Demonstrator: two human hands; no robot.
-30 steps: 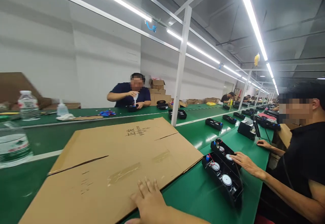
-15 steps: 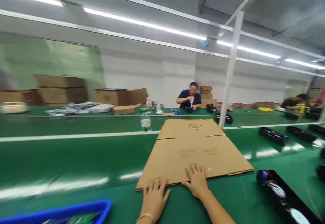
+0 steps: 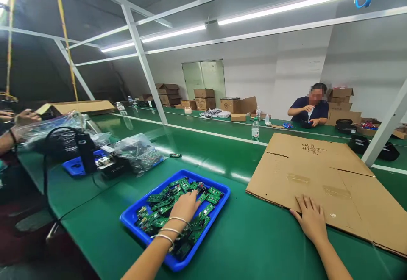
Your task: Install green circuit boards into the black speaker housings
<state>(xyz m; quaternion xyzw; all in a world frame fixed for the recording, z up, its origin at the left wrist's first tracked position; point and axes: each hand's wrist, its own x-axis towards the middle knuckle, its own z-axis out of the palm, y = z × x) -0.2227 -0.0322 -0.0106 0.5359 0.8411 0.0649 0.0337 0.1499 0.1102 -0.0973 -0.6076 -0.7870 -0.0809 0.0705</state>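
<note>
My left hand (image 3: pixel 185 206), with bracelets at the wrist, reaches into a blue plastic tray (image 3: pixel 225 192) heaped with green circuit boards (image 3: pixel 159 207). Its fingers curl down onto the boards and look closed on a circuit board (image 3: pixel 202 197), though the fingertips are partly hidden. My right hand (image 3: pixel 311 218) lies flat with fingers spread on the near edge of a large flattened cardboard sheet (image 3: pixel 305 161). Handwriting and strips of tape show on the cardboard.
Left of the tray are clear plastic bags (image 3: pixel 136 151), a second blue tray (image 3: pixel 73 166) and a black device (image 3: pixel 85 151). A water bottle (image 3: pixel 255 131) stands behind. A co-worker (image 3: pixel 310 106) sits across the green bench; another person's hand (image 3: pixel 27 117) is far left. A white post (image 3: pixel 389 123) rises at right.
The view has swung left. My left hand has left the cardboard and moved into the blue tray of circuit boards. My right hand stays flat on the cardboard.
</note>
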